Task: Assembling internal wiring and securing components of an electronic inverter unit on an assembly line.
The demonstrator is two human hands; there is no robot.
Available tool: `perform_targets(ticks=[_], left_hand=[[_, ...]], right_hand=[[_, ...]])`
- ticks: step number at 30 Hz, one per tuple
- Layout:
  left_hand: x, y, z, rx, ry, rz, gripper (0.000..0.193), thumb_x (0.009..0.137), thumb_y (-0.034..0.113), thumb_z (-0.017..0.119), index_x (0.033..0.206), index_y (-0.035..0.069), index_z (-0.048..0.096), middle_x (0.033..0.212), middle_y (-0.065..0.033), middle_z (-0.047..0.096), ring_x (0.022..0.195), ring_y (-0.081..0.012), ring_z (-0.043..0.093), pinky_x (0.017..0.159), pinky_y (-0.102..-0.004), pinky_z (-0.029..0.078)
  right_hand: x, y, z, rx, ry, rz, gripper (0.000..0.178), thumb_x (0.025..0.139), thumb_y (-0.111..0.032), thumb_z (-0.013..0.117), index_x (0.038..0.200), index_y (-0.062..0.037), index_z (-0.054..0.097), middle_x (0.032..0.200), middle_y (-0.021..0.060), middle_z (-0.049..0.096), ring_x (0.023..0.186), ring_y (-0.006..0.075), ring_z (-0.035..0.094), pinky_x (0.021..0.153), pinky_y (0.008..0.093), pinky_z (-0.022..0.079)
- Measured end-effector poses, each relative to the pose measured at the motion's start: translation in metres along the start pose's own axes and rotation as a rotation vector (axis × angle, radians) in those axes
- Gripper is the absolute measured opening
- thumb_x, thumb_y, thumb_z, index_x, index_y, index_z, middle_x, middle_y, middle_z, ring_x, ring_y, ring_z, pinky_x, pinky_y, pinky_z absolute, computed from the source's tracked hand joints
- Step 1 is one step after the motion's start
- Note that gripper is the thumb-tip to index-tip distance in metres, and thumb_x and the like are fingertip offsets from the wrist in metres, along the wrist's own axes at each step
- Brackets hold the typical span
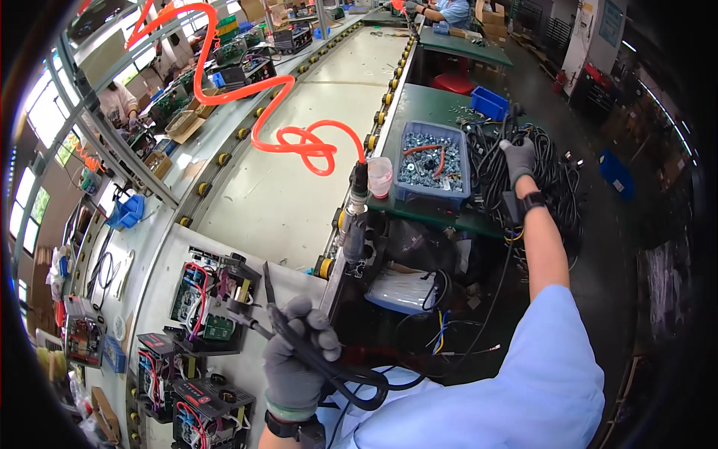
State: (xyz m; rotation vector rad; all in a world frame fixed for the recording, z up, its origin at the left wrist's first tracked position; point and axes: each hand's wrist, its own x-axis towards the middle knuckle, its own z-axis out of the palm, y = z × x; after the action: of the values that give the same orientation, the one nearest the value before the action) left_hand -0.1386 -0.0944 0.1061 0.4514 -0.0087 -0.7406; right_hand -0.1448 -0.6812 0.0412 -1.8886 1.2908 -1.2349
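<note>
My gloved left hand (292,367) is wrapped round a thick black cable (368,402) at the lower middle. The cable loops below the fingers toward my body, and a grey-black end sticks out to the left of the hand. Beside it on the line sits an open electronic unit (213,303) with red wires and a green board. My gloved right hand (517,159) reaches far right, closed on black cable at a tangled pile of black cables (555,176) on the green table (430,105). One cable runs down from there, with yellow and blue wires near its lower end.
A blue bin of screws (430,196) stands left of the pile, with a small blue bin (490,103) behind. A coiled orange air hose (280,81) hangs over the roller conveyor (262,179), leading to an upright tool (358,183). More units (213,396) sit lower left. Other people work farther off.
</note>
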Motion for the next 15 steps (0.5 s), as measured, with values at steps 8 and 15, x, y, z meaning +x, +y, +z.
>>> perform_targets(ticks=[8,15], left_hand=[[0.002,-0.003,0.015,0.077,-0.077,-0.054,0.035,0.096,0.021,0.055,0.128,0.007,0.051,0.103,-0.0098,0.064,0.081,-0.0224,0.066,0.065,-0.0336,0.052],[-0.003,-0.014,0.061,0.286,-0.339,0.067,0.078,0.091,0.026,0.062,0.154,0.006,0.020,0.157,-0.0188,0.026,0.145,-0.0323,0.028,0.119,-0.0452,0.025]], right_hand=[[-0.039,-0.085,-0.108,1.034,-0.433,-0.017,0.035,0.090,-0.018,0.065,0.122,-0.0047,0.060,0.102,0.0015,0.067,0.086,0.0141,0.065,0.077,0.0293,0.053],[-0.197,-0.221,-0.164,0.954,-0.841,-0.477,0.068,0.079,-0.003,0.076,0.137,0.0037,0.041,0.120,0.0115,0.059,0.106,0.0210,0.062,0.094,0.0334,0.050]])
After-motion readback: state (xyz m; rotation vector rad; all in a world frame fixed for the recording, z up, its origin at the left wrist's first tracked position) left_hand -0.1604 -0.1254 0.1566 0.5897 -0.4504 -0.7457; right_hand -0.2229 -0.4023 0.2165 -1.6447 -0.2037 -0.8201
